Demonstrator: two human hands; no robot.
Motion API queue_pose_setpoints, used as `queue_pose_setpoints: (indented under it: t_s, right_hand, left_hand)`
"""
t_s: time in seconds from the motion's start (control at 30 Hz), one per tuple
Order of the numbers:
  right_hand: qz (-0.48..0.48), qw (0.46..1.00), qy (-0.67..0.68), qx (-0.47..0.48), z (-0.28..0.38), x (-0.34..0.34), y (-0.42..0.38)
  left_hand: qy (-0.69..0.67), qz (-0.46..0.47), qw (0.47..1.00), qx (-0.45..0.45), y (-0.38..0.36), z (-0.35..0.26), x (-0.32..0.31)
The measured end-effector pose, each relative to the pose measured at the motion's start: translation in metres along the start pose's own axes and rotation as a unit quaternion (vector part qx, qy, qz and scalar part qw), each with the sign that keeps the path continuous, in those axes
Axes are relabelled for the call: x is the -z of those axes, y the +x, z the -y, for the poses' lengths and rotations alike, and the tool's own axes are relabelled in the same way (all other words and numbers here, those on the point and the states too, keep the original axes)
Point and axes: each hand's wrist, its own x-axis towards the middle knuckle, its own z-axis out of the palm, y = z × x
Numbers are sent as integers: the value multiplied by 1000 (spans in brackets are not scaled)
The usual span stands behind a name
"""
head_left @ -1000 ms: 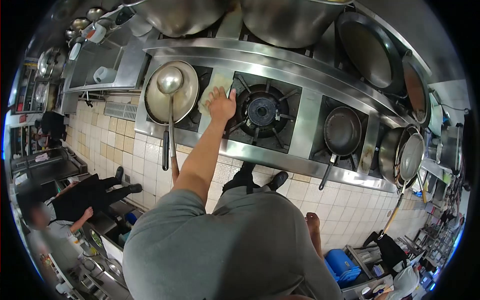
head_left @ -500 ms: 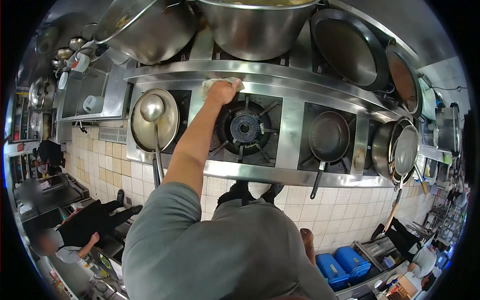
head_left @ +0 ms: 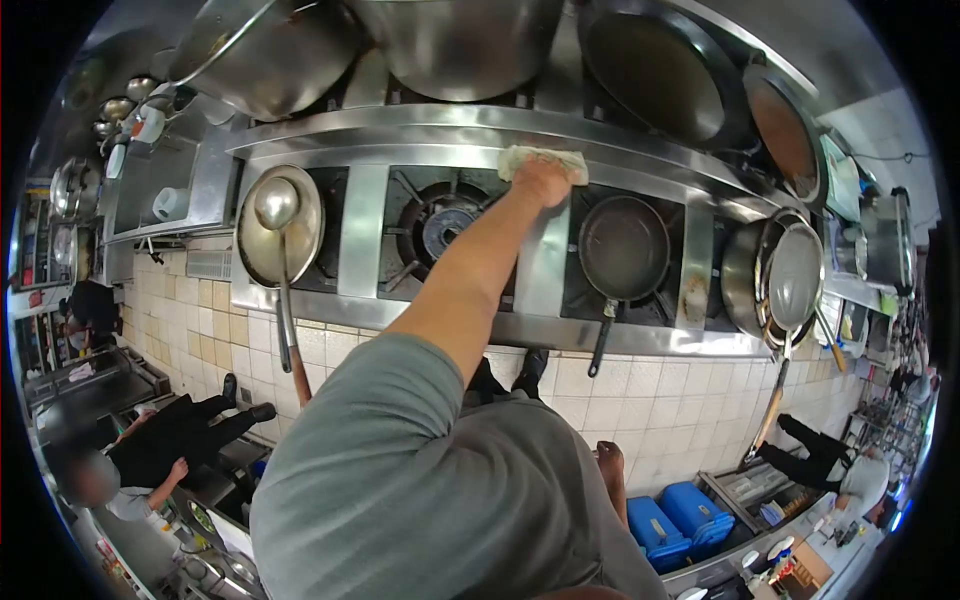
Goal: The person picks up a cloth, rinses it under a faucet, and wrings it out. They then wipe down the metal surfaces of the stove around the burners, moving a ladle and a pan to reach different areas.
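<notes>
My left arm reaches forward across the stove point(head_left: 545, 265). My left hand point(head_left: 543, 182) is closed on a pale, crumpled cloth point(head_left: 516, 160) and presses it against the steel ledge behind the burners. Below and left of the hand is a gas burner point(head_left: 447, 232), partly covered by my forearm. To the right of the hand a dark frying pan point(head_left: 625, 245) rests on another burner. My right hand point(head_left: 609, 463) hangs low by my right side with its fingers curled, and nothing shows in it.
Large steel pots point(head_left: 455, 50) and a wide dark pan point(head_left: 655, 75) stand along the back. A ladle point(head_left: 276, 205) lies in a shallow pan point(head_left: 255, 255) at left. Stacked pans with a strainer point(head_left: 796, 275) sit at right. One person point(head_left: 165, 450) is behind left, another point(head_left: 850, 470) behind right.
My left hand has slid the cloth to the right along the ledge, from behind the middle burner to near the frying pan. My body and view have shifted right.
</notes>
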Motion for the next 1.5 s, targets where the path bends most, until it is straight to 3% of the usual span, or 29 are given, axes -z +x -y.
queue_pose_setpoints:
  t_s: [0.07,0.17,0.23,0.3,0.4,0.57,0.67,0.73,0.87,0.9,0.97,1.0,1.07,1.13,1.23,1.4,1.5]
  right_hand:
    - [-11,999,53,9,-12,11,-1]
    - [-6,996,86,-7,-43,25,0]
    - [6,995,95,-10,-59,32,-2]
    - [36,999,-19,9,-75,46,-8]
    - [27,999,-13,-38,-92,59,-12]
    - [37,999,-13,-16,-109,88,-2]
    - [40,999,24,16,-127,100,24]
    - [52,998,-26,38,-121,105,38]
    - [64,997,-4,53,-115,105,63]
    - [56,994,-66,61,-100,104,57]
    - [57,995,-56,62,-88,103,58]
    - [56,995,-45,62,-82,103,57]
    - [50,996,-51,46,-69,101,52]
    - [59,996,-47,47,-63,101,52]
    - [69,995,-60,43,-61,99,54]
    - [26,996,-81,41,-49,101,30]
    - [24,999,8,31,-60,94,25]
  left_hand:
    - [24,72,997,5,32,8,-23]
    - [-30,83,994,59,21,-9,-2]
    - [-38,46,995,83,13,-24,-16]
    - [-51,8,993,109,8,-33,-33]
    - [-111,1,980,166,-3,-38,-47]
    - [-188,-19,959,211,-64,-54,-79]
    - [-196,-43,961,190,-132,-73,-108]
    - [-224,-22,964,141,-192,-96,-106]
    - [-232,-63,962,128,-251,-99,-159]
    - [-231,-65,962,130,-261,-100,-151]
    - [-205,-140,965,90,-280,-107,-125]
    - [-206,-140,964,94,-279,-106,-123]
    - [-236,-269,934,-4,-264,-98,-116]
    - [-215,-265,940,-12,-241,-86,-131]
    - [4,-163,986,14,-215,-71,-154]
    - [23,-192,980,43,-179,-69,-148]
    - [51,-185,979,67,-131,-54,-124]
